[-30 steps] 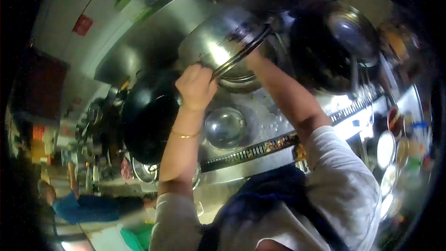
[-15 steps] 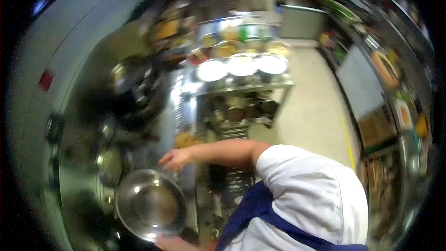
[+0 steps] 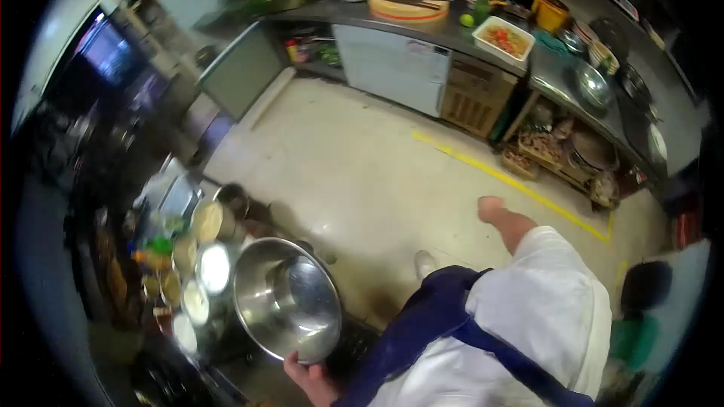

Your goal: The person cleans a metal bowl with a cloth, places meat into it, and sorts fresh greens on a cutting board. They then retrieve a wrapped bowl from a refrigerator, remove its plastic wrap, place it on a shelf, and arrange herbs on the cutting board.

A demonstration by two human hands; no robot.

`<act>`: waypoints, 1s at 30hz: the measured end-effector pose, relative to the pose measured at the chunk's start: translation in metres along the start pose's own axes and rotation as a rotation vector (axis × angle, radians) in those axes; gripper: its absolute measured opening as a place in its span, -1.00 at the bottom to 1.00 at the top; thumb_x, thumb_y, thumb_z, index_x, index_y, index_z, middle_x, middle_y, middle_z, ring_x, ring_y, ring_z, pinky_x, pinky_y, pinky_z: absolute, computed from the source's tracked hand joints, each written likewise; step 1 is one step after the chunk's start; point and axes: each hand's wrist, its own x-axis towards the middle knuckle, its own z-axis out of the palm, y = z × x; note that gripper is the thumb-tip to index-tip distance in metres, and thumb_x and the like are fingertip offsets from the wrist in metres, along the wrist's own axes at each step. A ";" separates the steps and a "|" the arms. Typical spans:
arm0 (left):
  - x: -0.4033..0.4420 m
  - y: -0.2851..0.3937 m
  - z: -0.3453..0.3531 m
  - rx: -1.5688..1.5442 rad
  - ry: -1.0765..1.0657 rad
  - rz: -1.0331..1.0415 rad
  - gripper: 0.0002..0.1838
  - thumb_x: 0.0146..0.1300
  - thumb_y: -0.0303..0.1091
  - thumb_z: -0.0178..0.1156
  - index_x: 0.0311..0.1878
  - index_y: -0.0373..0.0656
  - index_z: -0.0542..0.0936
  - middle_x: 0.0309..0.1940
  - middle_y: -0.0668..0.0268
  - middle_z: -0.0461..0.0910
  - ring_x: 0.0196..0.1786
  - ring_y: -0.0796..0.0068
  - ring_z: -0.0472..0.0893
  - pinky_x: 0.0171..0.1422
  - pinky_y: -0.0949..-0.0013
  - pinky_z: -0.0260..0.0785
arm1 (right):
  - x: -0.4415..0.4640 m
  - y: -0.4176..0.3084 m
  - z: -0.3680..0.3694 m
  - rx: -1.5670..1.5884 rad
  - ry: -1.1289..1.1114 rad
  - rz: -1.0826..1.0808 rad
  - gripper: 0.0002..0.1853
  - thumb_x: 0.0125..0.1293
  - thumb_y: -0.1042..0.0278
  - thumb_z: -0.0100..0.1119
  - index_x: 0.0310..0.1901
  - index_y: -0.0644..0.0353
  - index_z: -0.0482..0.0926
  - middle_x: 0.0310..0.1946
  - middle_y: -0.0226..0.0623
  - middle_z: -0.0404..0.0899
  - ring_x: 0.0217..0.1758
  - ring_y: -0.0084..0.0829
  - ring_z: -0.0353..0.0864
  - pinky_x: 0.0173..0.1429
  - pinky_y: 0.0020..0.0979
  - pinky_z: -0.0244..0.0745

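One bowl (image 3: 286, 298) is in hand in the head view, at the left of the body, just beside the white tubs (image 3: 214, 267). The left hand (image 3: 305, 377) grips its near rim, at the lower edge of the mouth. The bowl is tilted, its mouth turned up toward the camera; being round, it has no real long axis, though the mouth looks slightly oval from upper left to lower right. The left hand is plainly the nearer one. The right hand (image 3: 492, 209) is well apart from the bowl, across the apron (image 3: 445, 309) and out over the floor (image 3: 347, 173), near the yellow line (image 3: 513, 181). Its fingers look curled, but I cannot tell whether it is closed. Well beyond both hands runs the counter (image 3: 343, 11), bearing a board (image 3: 377, 9) and a tray (image 3: 494, 55) of cut food.

Half a second ago the bowl was over the stove, with the right hand just beside its rim. Now that hand is far off to the other side, and the view has swung round from the stove to the floor and counter.
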 end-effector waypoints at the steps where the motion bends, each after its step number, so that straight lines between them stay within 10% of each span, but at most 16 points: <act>1: 0.022 -0.003 0.019 -0.010 -0.011 -0.088 -0.39 0.07 -0.39 0.14 0.21 -0.28 0.21 0.16 0.05 0.27 0.20 0.12 0.35 0.30 0.16 0.23 | -0.006 0.035 -0.016 0.092 0.060 0.129 -0.73 0.13 0.30 0.13 -0.14 0.16 0.63 -0.04 -0.14 0.62 0.05 -0.13 0.59 0.06 -0.18 0.51; 6: 0.134 -0.009 0.124 -0.056 -0.194 -0.097 -0.23 -0.04 -0.25 0.28 0.23 -0.25 0.16 0.23 -0.03 0.25 0.28 0.11 0.30 0.39 0.07 0.11 | -0.005 0.155 0.013 0.348 -0.014 0.661 -0.53 0.11 0.11 0.26 0.06 0.10 0.57 -0.02 -0.13 0.62 0.12 -0.14 0.57 0.16 -0.19 0.45; 10: 0.232 -0.030 0.192 0.091 -0.328 -0.053 -0.34 0.04 -0.33 0.14 0.24 -0.27 0.20 0.18 0.05 0.28 0.21 0.16 0.35 0.33 0.14 0.21 | -0.049 0.103 -0.031 -0.020 -0.106 0.411 -0.33 0.08 -0.04 0.28 0.22 0.08 0.44 0.16 -0.08 0.48 0.28 -0.10 0.42 0.29 -0.07 0.30; 12: 0.269 -0.039 0.219 0.294 -0.375 0.121 -0.50 0.08 -0.41 0.05 0.16 -0.25 0.36 0.04 0.12 0.41 0.11 0.20 0.45 0.23 0.17 0.35 | -0.008 0.114 0.018 0.399 -0.197 0.457 -0.31 0.07 -0.12 0.25 0.23 0.04 0.44 0.25 -0.08 0.39 0.34 -0.01 0.32 0.37 0.05 0.17; 14: 0.345 -0.073 0.254 -0.068 -0.312 -0.373 -0.54 0.08 -0.39 0.04 0.11 -0.26 0.42 -0.01 0.13 0.47 0.09 0.16 0.47 0.20 0.13 0.36 | 0.038 0.129 0.045 1.170 -0.519 0.655 -0.17 0.04 -0.19 0.27 0.33 -0.01 0.32 0.32 -0.11 0.30 0.42 -0.05 0.18 0.48 0.01 -0.04; 18: 0.418 -0.040 0.382 -0.204 -0.385 -0.731 -0.62 0.12 -0.26 0.06 -0.03 -0.27 0.43 -0.04 0.20 0.45 0.02 0.34 0.48 0.13 0.24 0.41 | 0.027 0.093 -0.050 0.053 -0.090 0.520 -0.15 0.07 -0.15 0.24 0.34 0.12 0.25 0.34 -0.10 0.26 0.40 -0.01 0.19 0.47 -0.05 0.04; 22: 0.455 -0.027 0.503 -0.141 -0.456 -0.698 -0.50 0.05 -0.31 0.06 0.10 -0.30 0.41 0.02 0.12 0.47 0.08 0.17 0.49 0.19 0.11 0.40 | 0.098 0.150 -0.116 0.739 0.428 0.830 -0.19 0.18 0.07 0.24 0.36 0.31 0.15 0.38 0.04 0.15 0.46 -0.01 0.09 0.48 -0.14 0.02; 30: 0.459 -0.045 0.733 -0.173 -0.470 -0.662 -0.50 0.06 -0.29 0.03 0.09 -0.31 0.41 0.08 0.09 0.43 0.15 0.17 0.45 0.22 0.11 0.33 | 0.352 0.384 -0.345 0.651 1.383 0.654 -0.25 0.14 0.19 0.25 0.34 0.28 0.20 0.35 0.12 0.17 0.42 0.01 0.16 0.45 -0.15 0.10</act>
